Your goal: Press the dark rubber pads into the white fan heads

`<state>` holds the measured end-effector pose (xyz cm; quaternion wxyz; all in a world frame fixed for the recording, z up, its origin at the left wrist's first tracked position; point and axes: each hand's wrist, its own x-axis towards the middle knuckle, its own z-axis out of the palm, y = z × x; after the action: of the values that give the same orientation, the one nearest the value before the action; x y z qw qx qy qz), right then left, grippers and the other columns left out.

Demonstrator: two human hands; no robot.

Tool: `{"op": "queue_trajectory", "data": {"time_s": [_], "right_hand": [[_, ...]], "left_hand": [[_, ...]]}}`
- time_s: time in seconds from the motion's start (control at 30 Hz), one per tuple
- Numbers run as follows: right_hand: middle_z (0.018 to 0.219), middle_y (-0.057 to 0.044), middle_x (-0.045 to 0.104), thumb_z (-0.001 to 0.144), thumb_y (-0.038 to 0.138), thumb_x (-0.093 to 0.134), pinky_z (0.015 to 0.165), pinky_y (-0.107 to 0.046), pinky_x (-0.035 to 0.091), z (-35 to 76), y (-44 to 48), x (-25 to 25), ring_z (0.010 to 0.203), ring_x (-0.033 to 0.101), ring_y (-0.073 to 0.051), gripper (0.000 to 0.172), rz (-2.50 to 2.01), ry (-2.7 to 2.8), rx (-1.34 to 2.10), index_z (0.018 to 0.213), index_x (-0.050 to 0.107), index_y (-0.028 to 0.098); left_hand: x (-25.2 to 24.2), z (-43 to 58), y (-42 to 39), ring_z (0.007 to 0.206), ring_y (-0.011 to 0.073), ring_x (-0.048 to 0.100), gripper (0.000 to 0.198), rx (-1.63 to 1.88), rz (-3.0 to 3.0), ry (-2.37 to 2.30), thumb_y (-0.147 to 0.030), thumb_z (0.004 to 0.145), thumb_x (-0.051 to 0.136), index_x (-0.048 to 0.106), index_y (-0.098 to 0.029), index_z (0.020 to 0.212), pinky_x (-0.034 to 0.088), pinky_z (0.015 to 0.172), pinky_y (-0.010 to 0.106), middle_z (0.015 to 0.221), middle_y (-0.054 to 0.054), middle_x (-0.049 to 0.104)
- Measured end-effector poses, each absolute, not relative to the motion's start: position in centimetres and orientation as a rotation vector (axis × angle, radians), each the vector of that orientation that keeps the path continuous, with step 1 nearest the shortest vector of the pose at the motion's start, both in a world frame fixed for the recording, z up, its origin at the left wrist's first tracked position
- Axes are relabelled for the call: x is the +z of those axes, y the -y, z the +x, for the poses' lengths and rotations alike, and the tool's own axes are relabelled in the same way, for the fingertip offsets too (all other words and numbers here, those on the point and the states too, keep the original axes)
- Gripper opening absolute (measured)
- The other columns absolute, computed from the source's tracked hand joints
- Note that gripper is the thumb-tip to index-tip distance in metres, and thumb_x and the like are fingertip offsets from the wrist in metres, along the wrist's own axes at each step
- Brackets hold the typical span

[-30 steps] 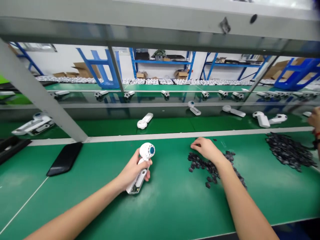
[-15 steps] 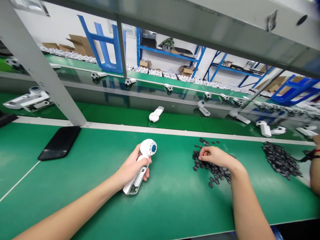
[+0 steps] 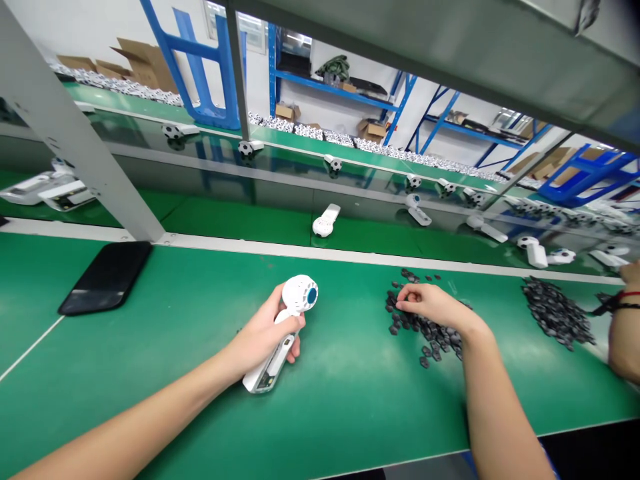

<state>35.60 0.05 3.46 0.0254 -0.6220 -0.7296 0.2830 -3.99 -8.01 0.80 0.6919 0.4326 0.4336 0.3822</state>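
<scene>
My left hand (image 3: 270,330) is wrapped around the handle of a white handheld fan (image 3: 300,293). The fan's round, slotted head with a blue centre points up and to the right, and its handle has an opening with inner parts showing. At the left edge of a loose heap of small black pieces (image 3: 435,337), my right hand (image 3: 423,303) has thumb and fingertips pinched together. Whatever is between those fingertips is too small to make out. Several black pieces lie scattered around the hand on the green table (image 3: 350,400).
A black phone-like slab (image 3: 107,279) lies at left near a slanted metal post (image 3: 100,147). Behind a pale rail, a green belt (image 3: 240,223) carries a white fan (image 3: 327,221) and others. A second black heap (image 3: 555,313) lies at right, beside a co-worker's arm (image 3: 625,333).
My view has shifted slightly. White fans on the near belt have moved right. My left hand still grips its fan, and my right fingertips stay pinched at the heap.
</scene>
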Motion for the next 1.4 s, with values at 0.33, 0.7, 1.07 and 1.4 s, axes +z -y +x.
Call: {"op": "queue_trajectory", "data": {"time_s": [0.33,0.7,1.07,1.4], "right_hand": [[0.068,0.003,0.053,0.09,0.046,0.067,0.061,-0.029,0.038,33.9,0.2,3.7,0.064,0.051,-0.017,0.026,-1.831,2.208,0.879,0.097,0.072,0.022],[0.084,0.0,0.069,0.094,0.041,0.069,0.069,-0.03,0.044,28.4,0.8,2.2,0.076,0.062,-0.018,0.017,-1.503,2.265,0.704,0.092,0.071,0.024],[0.098,-0.003,0.072,0.097,0.039,0.068,0.076,-0.033,0.05,29.3,1.1,2.9,0.087,0.067,-0.021,0.02,-1.426,2.395,0.791,0.111,0.075,0.028],[0.105,-0.006,0.073,0.104,0.036,0.06,0.083,-0.037,0.052,26.7,1.3,2.0,0.094,0.069,-0.024,0.02,-1.264,2.342,0.614,0.108,0.078,0.027]], "left_hand": [[0.5,-4.1,8.0,0.058,0.019,0.07,0.057,0.846,0.983,-0.969,-0.035,0.088,0.073,0.046,-0.032,0.137,0.06,0.052,0.034,0.098,0.003,0.063],[1.7,-4.1,8.1,0.06,0.0159,0.068,0.043,0.801,1.03,-0.963,-0.03,0.095,0.064,0.042,-0.027,0.131,0.059,0.056,0.032,0.101,0.001,0.058],[1.7,-4.0,8.0,0.068,0.0171,0.07,0.049,0.836,1.035,-0.942,-0.032,0.095,0.066,0.041,-0.027,0.137,0.061,0.063,0.033,0.097,0.002,0.061],[1.4,-3.6,7.5,0.05,0.0212,0.069,0.045,0.926,0.853,-0.937,-0.054,0.095,0.063,0.036,-0.029,0.119,0.058,0.046,0.035,0.092,0.001,0.065]]}}
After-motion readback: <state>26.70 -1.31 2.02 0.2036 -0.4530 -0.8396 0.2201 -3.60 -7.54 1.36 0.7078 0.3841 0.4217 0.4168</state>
